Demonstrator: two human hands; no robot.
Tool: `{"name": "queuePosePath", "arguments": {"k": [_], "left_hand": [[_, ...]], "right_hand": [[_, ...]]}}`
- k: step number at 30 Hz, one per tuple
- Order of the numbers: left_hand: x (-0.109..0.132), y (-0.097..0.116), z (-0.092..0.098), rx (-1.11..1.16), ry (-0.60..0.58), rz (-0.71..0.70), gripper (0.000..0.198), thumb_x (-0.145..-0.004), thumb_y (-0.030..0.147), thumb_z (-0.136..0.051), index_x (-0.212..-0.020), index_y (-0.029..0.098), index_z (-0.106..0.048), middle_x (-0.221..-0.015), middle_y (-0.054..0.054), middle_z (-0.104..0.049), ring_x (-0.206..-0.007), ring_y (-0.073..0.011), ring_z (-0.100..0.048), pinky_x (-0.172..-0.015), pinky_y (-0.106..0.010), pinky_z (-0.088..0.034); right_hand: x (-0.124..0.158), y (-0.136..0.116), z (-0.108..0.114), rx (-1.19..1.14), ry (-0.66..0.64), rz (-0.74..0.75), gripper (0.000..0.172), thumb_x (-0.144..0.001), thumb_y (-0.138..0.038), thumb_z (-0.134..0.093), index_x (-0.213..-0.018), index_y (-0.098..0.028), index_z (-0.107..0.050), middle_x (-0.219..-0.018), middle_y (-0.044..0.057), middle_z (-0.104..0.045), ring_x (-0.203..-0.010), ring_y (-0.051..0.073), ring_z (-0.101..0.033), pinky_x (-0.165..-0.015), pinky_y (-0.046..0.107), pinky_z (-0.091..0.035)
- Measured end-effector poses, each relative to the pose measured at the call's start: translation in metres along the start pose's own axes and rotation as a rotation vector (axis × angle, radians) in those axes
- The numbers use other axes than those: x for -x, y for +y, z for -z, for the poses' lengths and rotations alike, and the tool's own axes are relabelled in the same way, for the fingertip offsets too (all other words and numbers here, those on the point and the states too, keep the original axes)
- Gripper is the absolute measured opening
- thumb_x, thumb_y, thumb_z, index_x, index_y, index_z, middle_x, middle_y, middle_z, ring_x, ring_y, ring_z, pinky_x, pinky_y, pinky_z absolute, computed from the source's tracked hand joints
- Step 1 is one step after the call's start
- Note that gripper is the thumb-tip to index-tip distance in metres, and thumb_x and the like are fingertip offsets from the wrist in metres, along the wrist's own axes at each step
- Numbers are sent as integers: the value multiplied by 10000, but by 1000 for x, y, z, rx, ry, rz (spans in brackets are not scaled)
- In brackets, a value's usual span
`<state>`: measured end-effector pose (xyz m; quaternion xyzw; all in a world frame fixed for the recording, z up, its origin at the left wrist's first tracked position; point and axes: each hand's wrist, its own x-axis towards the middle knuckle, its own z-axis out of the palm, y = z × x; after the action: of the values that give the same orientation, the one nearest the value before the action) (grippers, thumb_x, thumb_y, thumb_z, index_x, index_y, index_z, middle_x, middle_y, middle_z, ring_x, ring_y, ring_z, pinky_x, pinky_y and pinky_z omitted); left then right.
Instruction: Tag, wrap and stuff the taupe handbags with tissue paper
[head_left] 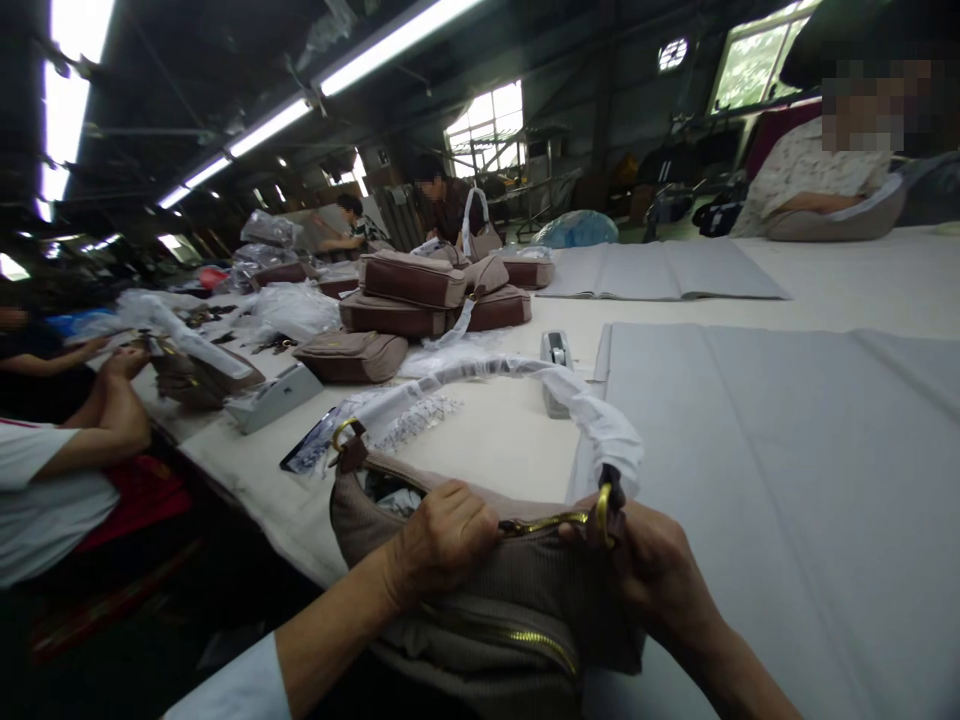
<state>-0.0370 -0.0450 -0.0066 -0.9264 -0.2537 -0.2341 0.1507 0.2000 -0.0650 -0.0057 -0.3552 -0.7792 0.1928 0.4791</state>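
A taupe ribbed handbag (525, 585) with dark brown trim is in front of me at the table's edge. Its handle (480, 372), wrapped in white film, arches up between two gold rings. My left hand (446, 530) is closed at the gold top zipper (551, 522), and its fingers hide the slider. Left of that hand the bag's mouth gapes, with pale stuffing inside. With my right hand (660, 560) I grip the bag's right end, just below the gold ring (603, 515). A second gold zipper (517, 636) curves across the front.
Grey-white sheets (787, 480) cover the table's right side. A tape dispenser (556, 370) stands beyond the handle. Stacked handbags (412, 285) and clear plastic bags (292, 310) lie farther back. At left, a co-worker's hands (124, 362) are by another bag; a person (817, 180) sits at right.
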Motion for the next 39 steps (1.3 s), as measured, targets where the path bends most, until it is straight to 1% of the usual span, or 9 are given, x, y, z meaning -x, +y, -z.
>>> {"name": "queuePosePath", "arguments": {"k": [6, 11, 15, 19, 23, 26, 30, 34, 39], "left_hand": [[0, -11, 31, -81, -149, -21, 237, -856, 95, -349, -661, 192, -441, -569, 9, -480, -531, -144, -419, -680, -330, -433], [8, -13, 40, -30, -180, 72, 215, -872, 109, -378, -701, 176, -491, -622, -19, -561, -600, -151, -520, -711, -330, -459], [13, -8, 38, 97, -161, 220, 166, -894, 155, -407, -802, 161, -546, -747, -58, -629, -725, -181, -587, -678, -317, -479], [25, -16, 44, 93, -142, 296, 170, -882, 129, -404, -806, 171, -550, -891, -73, -665, -848, -185, -614, -791, -337, -491], [43, -28, 58, -117, -125, 298, 156, -850, 93, -439, -793, 167, -564, -998, -72, -690, -1036, -236, -601, -974, -447, -392], [46, -31, 67, -294, -118, 241, 126, -829, 111, -489, -778, 168, -589, -988, -56, -716, -1084, -302, -586, -990, -538, -311], [41, -42, 68, -395, -144, 221, 144, -835, 119, -485, -769, 175, -600, -1020, -69, -710, -1075, -295, -594, -1031, -590, -243], [42, -61, 61, -373, -211, 187, 164, -827, 110, -448, -739, 165, -575, -870, -83, -695, -834, -215, -643, -900, -450, -430], [49, -70, 55, -400, -177, 258, 187, -831, 109, -435, -691, 168, -543, -730, -74, -645, -717, -209, -596, -707, -374, -465]], "right_hand": [[-11, 6, 2, -50, -151, 6, 170, -796, -98, -445, -650, -179, -477, -599, -6, -518, -543, 110, -477, -518, 216, -336], [-24, -2, 2, -57, -309, 75, 118, -737, -87, -433, -668, -175, -472, -604, -8, -498, -555, 113, -428, -518, 220, -297], [-23, 1, 2, -67, -296, 49, 122, -752, -98, -433, -671, -173, -483, -624, 5, -519, -575, 122, -452, -530, 224, -316], [-15, 7, 8, -35, -222, 41, 159, -814, -118, -441, -680, -176, -503, -630, 11, -549, -572, 124, -496, -533, 218, -349], [-13, 9, 16, 24, -192, 103, 202, -818, -100, -403, -652, -185, -479, -578, 1, -524, -514, 113, -470, -486, 213, -325], [-17, 6, 14, 37, -272, 121, 187, -790, -71, -402, -661, -187, -471, -581, -4, -508, -516, 111, -447, -485, 219, -313], [-27, -3, 4, 29, -416, 147, 208, -753, -12, -426, -649, -192, -425, -598, -17, -492, -522, 107, -418, -496, 231, -298], [-38, -10, -5, 125, -509, 200, 211, -771, -3, -472, -672, -187, -448, -616, -18, -506, -542, 125, -422, -525, 260, -295], [-39, -1, -6, 163, -576, 202, 220, -735, 34, -514, -684, -177, -477, -626, -17, -538, -562, 130, -455, -540, 262, -304]]}}
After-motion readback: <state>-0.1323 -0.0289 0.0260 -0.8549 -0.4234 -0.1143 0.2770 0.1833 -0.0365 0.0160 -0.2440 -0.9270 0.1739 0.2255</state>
